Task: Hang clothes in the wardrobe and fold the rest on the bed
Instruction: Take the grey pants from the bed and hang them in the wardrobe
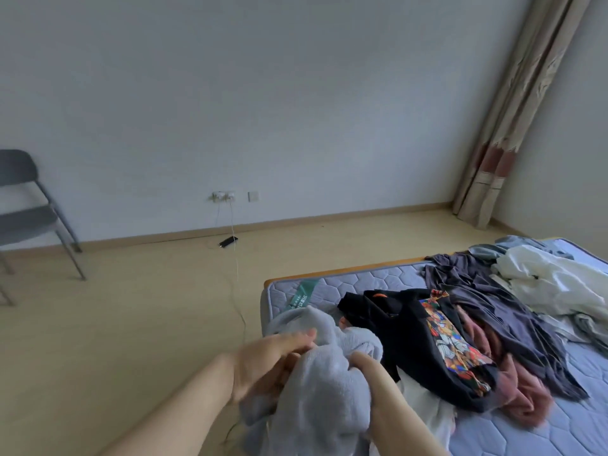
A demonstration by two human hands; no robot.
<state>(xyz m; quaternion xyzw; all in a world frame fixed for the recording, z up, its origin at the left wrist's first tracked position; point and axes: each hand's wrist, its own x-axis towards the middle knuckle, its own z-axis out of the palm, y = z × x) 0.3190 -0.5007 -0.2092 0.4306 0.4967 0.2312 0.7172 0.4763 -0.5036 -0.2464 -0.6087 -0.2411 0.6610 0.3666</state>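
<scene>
Both hands gripping grey top (pixel 316 390), holding it bunched betw. them over near corner of bed (pixel 543 429). L hand (pixel 273 360) looking blurred, fingers curling into cloth on top's left side. R hand (pixel 367 365) digging into fabric, fingertips hiding in folds. Just right of R hand: black printed top (pixel 411 340) lying crumpled on bed. Further right: pink item (pixel 526 396), purple-grey item (pixel 477 291), white heap (pixel 552 284). Beyond L hand: phone (pixel 228 241) lying on floor w/ cable. Chair (pixel 26 209) standing far left.
</scene>
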